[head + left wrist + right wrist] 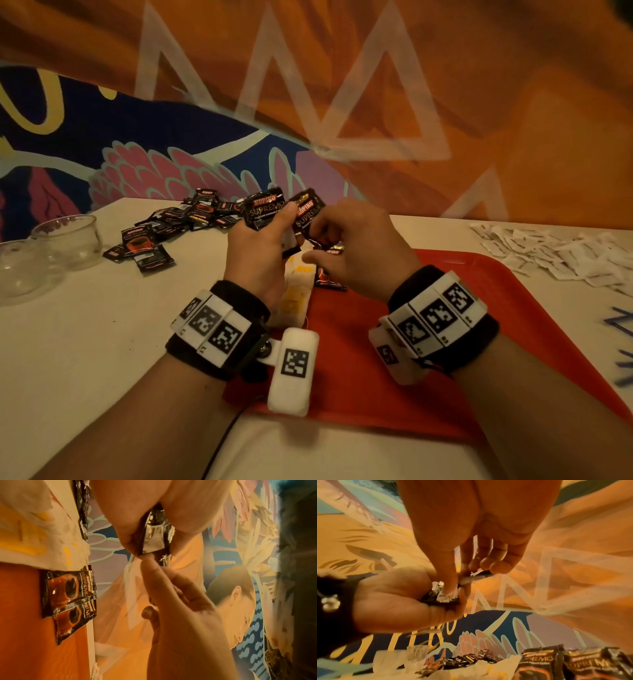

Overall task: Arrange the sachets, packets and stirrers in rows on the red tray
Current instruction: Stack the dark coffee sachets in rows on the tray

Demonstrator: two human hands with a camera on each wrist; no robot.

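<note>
Glossy foil coffee sachets (263,209) stand fanned in my left hand (257,250), pinched at their lower edges; my right hand (356,246) pinches one beside it, above the red tray (496,291). I judge them light, limp, slippery; edge seams grip best.

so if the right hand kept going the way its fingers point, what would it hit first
The right hand points left, toward the left hand. It would first meet the coffee sachets that hand holds, already at its fingertips. Depth is hard to judge.
</note>
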